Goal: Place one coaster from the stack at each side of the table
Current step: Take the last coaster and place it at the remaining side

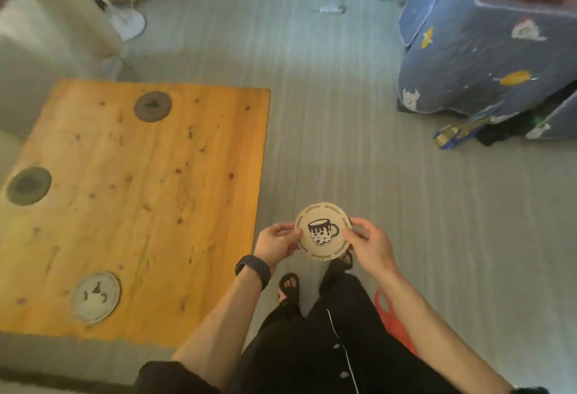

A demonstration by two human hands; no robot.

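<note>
**Round coaster held over the floor, three more on the table**

Nearest the camera, both bare forearms reach forward over black trousers. The left hand [276, 242], with a dark watch [253, 270] on its wrist and a ring on one finger, pinches the left rim of a coaster [323, 230]. The right hand [370, 245] grips the opposite rim, thumb on top. Between them the coaster is a flat, pale, fibrous-looking disc printed with a dark spotted mug and a ring of lettering. It hangs above grey striped floor [343, 143], just right of the table's edge, not over the tabletop.

The table [156, 206] is orange, knotty wood with a glossy grain. On it lie three round discs, well apart: a pale near coaster [96, 297] by the near edge, a dark left coaster [29, 186] at the left edge, and a dark far coaster [153, 106] by the far edge.

Beyond, at right, a blue patterned fabric cover [474, 50] drapes over furniture.
</note>
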